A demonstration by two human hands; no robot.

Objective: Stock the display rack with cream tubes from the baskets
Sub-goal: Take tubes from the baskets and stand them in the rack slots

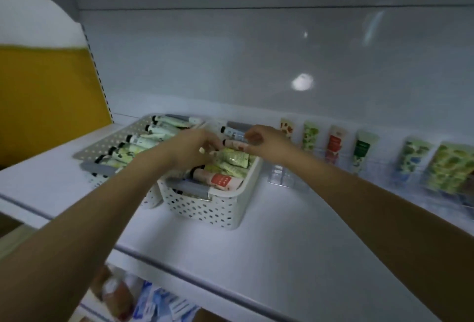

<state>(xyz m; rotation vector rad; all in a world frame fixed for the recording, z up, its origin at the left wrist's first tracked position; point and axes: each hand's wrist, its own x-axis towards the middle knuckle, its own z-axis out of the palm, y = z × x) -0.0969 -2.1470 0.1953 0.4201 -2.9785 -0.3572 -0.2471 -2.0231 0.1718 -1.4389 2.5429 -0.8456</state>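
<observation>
Tubes [232,159] piled in white basket [225,211], rack [279,175] just beside. Light, soft, slick: pinch near cap. Left hand [192,148], right hand [266,142] curled over pile; can't tell if either has a tube.

A white shelf [282,244] is spreading across six o'clock; a glossy pale back panel [205,65] is catching lamp glare [302,82] at one o'clock; a yellow side panel [46,96] is glowing at nine o'clock.

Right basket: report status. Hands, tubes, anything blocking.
Hands: left hand and right hand in right basket, on cream tubes; grip unclear. The display rack holds several tubes. Path to rack open.
</observation>
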